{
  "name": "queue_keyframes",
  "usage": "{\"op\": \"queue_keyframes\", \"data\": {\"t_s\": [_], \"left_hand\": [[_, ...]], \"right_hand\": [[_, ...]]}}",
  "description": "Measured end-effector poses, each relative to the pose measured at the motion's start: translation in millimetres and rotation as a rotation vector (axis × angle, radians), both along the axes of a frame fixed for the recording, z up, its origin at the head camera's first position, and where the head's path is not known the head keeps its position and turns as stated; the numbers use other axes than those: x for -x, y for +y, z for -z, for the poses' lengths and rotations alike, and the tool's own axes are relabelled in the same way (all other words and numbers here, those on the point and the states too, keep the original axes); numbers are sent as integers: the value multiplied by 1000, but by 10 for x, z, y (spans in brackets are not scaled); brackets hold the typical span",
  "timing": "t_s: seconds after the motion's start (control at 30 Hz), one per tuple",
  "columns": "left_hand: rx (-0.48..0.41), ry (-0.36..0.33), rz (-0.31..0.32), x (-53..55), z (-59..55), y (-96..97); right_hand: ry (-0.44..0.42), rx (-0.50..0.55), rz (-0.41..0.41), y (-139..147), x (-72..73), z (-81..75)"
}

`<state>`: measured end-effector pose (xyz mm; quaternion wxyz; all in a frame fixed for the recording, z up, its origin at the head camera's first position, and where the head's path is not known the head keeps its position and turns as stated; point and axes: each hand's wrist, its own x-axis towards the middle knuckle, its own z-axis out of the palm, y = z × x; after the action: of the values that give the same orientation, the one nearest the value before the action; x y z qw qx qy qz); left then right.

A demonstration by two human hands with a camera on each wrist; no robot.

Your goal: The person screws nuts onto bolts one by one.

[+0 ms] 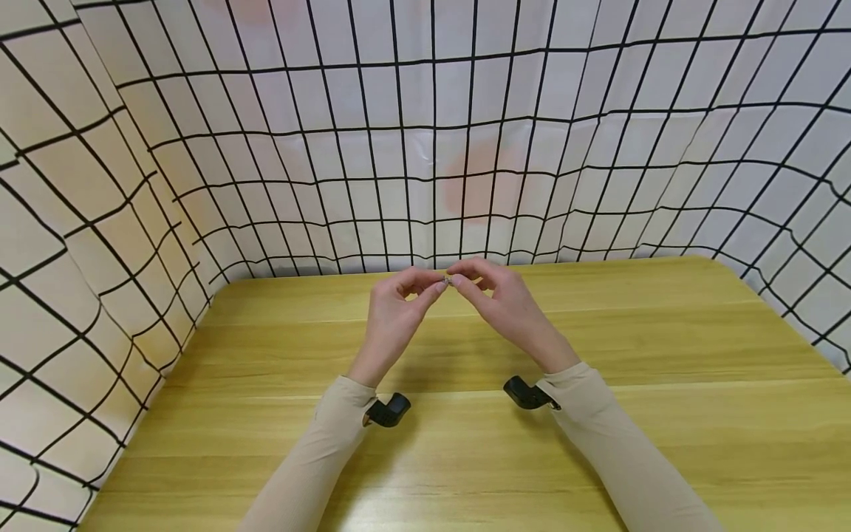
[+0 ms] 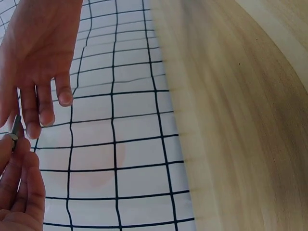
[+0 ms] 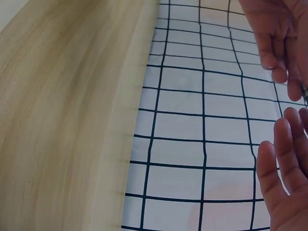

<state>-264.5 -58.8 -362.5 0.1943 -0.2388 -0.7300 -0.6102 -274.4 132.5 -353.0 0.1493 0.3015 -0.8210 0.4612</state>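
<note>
A small metal bolt (image 1: 448, 281) spans the gap between the two hands, held over the far part of the table. My left hand (image 1: 394, 314) pinches one end between thumb and forefinger. From the other side my right hand (image 1: 510, 304) closes its thumb and forefinger on the opposite end. In the left wrist view the bolt (image 2: 16, 126) shows a slim shank and a wider, nut-like part at the left fingertips. Both hands' other fingers are loosely bent. At the right wrist view's edge the bolt (image 3: 305, 92) is mostly cut off.
A wood-grain table (image 1: 279, 399) lies beneath the hands. White sheeting with a black grid (image 1: 372, 159) rises behind it and along both sides. Black wrist mounts (image 1: 391, 409) stick inward from the beige sleeves (image 1: 319, 451).
</note>
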Motion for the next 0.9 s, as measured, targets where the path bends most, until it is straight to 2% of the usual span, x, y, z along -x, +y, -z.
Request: {"op": "queue_keyframes", "data": {"t_s": [0.13,0.3,0.37,0.6,0.77,0.9], "left_hand": [[2,-34,-26,-33,-48,-4],[7,-56,-37,-198,-226,-12],[5,-59,-31,-216,-247,-18],[10,-73,-11,-2,2,-46],[67,-53,-15,60,46,-69],[91,-92,-18,85,50,-81]], "right_hand": [[-42,24,1,9,-3,-15],[-108,69,-18,18,-8,-27],[-149,106,-36,19,-14,-29],[-253,187,-64,43,-14,22],[-264,185,-68,43,42,74],[-294,172,-59,37,96,101]]}}
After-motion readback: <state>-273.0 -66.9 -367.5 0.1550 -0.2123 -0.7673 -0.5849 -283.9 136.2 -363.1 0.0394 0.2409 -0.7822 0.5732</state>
